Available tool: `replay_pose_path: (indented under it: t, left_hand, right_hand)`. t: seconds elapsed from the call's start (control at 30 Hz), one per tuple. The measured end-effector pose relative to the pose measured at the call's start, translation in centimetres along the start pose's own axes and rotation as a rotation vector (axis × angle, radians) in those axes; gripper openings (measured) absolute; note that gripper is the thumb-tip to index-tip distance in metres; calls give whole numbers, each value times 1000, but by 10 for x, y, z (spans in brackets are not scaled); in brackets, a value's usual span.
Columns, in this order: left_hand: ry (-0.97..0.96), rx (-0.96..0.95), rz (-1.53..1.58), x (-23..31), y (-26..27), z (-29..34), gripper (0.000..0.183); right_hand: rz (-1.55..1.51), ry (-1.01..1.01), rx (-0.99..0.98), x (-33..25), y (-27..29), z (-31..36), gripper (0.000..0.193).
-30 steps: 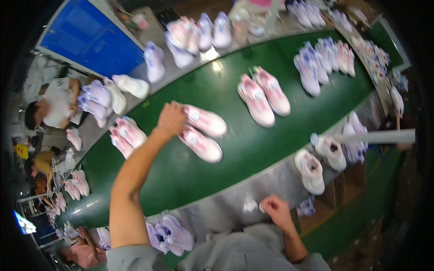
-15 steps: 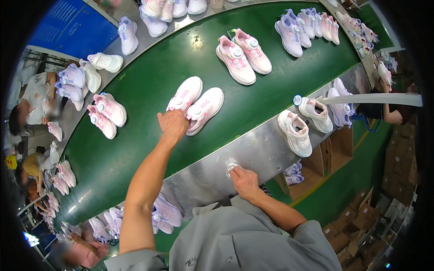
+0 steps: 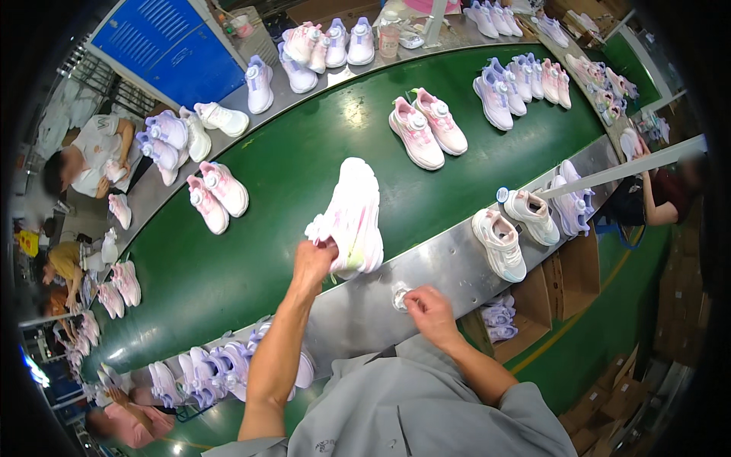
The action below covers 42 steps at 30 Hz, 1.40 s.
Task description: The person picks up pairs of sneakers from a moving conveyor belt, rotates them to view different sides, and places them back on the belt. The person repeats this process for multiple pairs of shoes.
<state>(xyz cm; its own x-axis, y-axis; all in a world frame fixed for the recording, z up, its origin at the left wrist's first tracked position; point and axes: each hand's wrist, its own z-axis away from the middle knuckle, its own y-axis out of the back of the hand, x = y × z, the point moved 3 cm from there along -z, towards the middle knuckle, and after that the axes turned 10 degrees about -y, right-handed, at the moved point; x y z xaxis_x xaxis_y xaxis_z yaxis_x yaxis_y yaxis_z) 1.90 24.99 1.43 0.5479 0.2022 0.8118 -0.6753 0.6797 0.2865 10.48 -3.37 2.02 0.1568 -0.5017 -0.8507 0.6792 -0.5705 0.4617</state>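
My left hand [image 3: 312, 265] is closed on a pair of white-and-pink sneakers [image 3: 356, 209], held up over the near edge of the green belt. They are tilted, toes pointing away, and one shoe largely hides the other. My right hand [image 3: 434, 314] is closed in a pinch above the metal ledge. Its fingertips are beside a small round whitish item [image 3: 400, 297] on the ledge; what they hold, if anything, is too small to make out.
On the green belt [image 3: 304, 175] stand a pink pair [image 3: 429, 128] ahead and another pink pair [image 3: 218, 196] at left. White sneakers [image 3: 499, 244] sit on the ledge at right, above cardboard boxes [image 3: 525, 320]. Lilac sneakers [image 3: 205, 373] line the near left. Co-workers [image 3: 95, 160] are around.
My left hand has lifted the sneakers off the belt and drawn them nearer, turning them. My right hand has pulled slightly back from the round item. The view has shifted.
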Motion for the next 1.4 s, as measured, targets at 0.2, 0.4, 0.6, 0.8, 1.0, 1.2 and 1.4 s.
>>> replay_pose_path:
  t: [0.2,0.4,0.6,0.8,1.0,1.2,1.4]
  left_hand:
    - [-98,113,261,-10,0,83,23]
    - [-169,148,239,0,10,124,30]
    - [-257,166,138,-6,19,137,41]
    - [-233,229,215,2,23,148,38]
    - [-248,259,213,-6,25,152,29]
    - [-277,274,153,-6,29,155,30]
    - [-266,226,100,-7,31,161,31]
  right_hand:
    - [-693,-193,-292,-105,34,-27,8]
    - [-470,25,-239,-121,17,-38,11]
    - [-117,342,-91,-149,19,-28,16]
    - [18,606,-14,-165,18,-17,22]
    - [53,649,-33,-165,16,-25,17]
    - [64,668,-70,-166,7,-14,14]
    - [32,600,-9,-173,10,-37,13]
